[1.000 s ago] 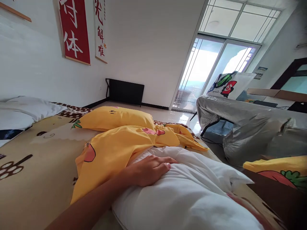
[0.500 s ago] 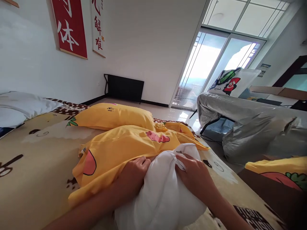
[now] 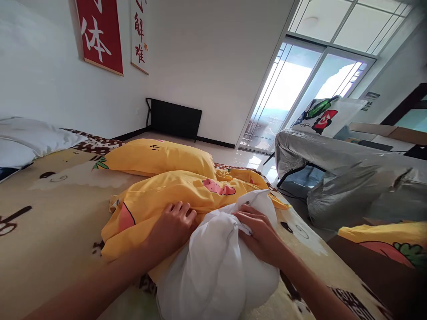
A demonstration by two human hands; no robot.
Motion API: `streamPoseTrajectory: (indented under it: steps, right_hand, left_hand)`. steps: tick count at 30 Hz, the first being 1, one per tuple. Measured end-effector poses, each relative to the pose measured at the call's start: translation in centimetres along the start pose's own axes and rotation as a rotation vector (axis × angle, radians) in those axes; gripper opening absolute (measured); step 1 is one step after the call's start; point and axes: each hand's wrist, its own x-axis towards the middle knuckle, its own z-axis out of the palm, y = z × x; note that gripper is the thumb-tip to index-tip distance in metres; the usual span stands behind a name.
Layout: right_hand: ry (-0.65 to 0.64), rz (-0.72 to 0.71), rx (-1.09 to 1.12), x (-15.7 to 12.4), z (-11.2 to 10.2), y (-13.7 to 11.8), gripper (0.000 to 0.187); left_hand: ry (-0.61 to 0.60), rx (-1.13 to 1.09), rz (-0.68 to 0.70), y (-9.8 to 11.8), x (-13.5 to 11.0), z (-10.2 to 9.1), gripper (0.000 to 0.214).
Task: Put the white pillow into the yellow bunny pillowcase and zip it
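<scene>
A white pillow (image 3: 216, 266) lies bunched up on the bed in front of me, its far end against a yellow pillowcase (image 3: 180, 195) printed with pink shapes. My left hand (image 3: 171, 226) rests on the yellow pillowcase just left of the pillow, fingers spread and pressing down. My right hand (image 3: 258, 233) is closed on the pillow's top right, pinching its white fabric. A second yellow pillow (image 3: 156, 158), filled, lies behind the pillowcase.
The bed has a beige cartoon-print sheet (image 3: 56, 213). A white pillow (image 3: 30, 140) lies at the far left. Right of the bed stands a silver-covered piece of furniture (image 3: 347, 173). A yellow carrot-print cloth (image 3: 387, 238) lies at the right. A black panel (image 3: 175, 120) leans on the wall.
The pillow went from lying flat to bunched up. My right hand came in and gripped its top. My left hand slid left off the pillow onto the yellow pillowcase.
</scene>
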Motion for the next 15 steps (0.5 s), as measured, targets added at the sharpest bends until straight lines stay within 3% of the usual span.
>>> streamPoseTrajectory:
  steps: [6, 11, 13, 15]
  right_hand:
    - [-0.127, 0.092, -0.089, -1.2, 1.2, -1.8, 0.035]
    - [-0.274, 0.133, -0.127, -1.2, 1.4, -3.3, 0.027]
    - [-0.266, 0.143, -0.161, -0.9, 1.3, -3.9, 0.026]
    - [-0.178, 0.110, -0.185, -0.9, 1.4, -4.3, 0.022]
  left_hand:
    - [-0.048, 0.073, -0.018, 1.7, -1.7, -1.6, 0.027]
    - [0.073, 0.217, 0.028, 2.7, -2.7, -0.7, 0.038]
    - [0.086, 0.247, 0.014, 2.7, -2.5, -0.4, 0.031]
    - [0.040, 0.226, -0.002, 2.5, -2.0, -0.5, 0.022]
